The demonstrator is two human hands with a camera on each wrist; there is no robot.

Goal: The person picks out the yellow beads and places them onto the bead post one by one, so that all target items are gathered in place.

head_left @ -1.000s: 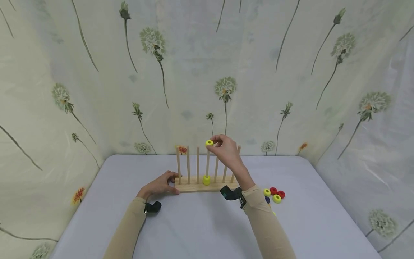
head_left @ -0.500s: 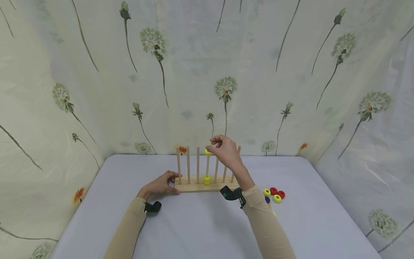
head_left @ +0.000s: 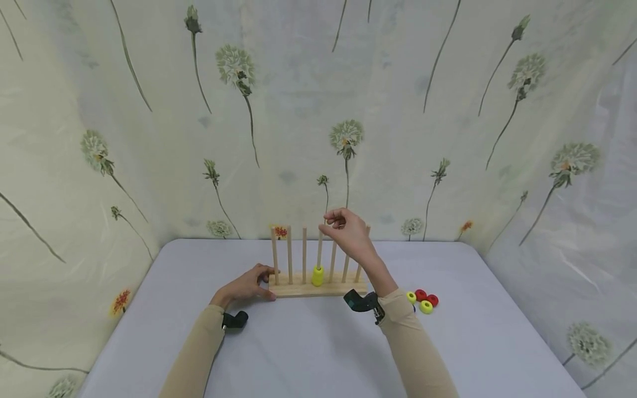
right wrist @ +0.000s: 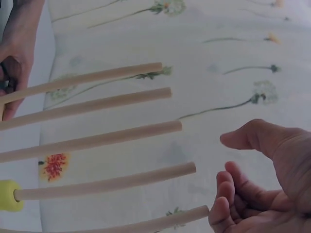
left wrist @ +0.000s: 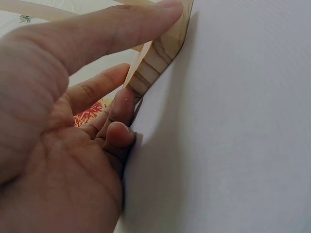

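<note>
A wooden peg rack [head_left: 293, 291] with a row of upright pegs stands near the back of the table. My left hand [head_left: 246, 284] holds its left end. In the left wrist view the thumb lies along the wooden base [left wrist: 155, 60] and the other fingers are at its end. Yellow beads [head_left: 317, 276] sit stacked at the foot of the middle peg. Beside the top of that peg is my right hand [head_left: 350, 235], holding nothing. The right wrist view shows its thumb [right wrist: 252, 137] apart from its loosely bent fingers.
Loose beads lie on the table right of the rack, including a red bead [head_left: 432, 300] and a yellow bead [head_left: 426, 307]; the right forearm hides part of this group. A flower-printed curtain [head_left: 298, 110] hangs behind the table [head_left: 278, 354].
The yellow bead that my right hand pinched above the middle peg was let go and slid down onto the stack. The left hand has kept its hold on the rack.
</note>
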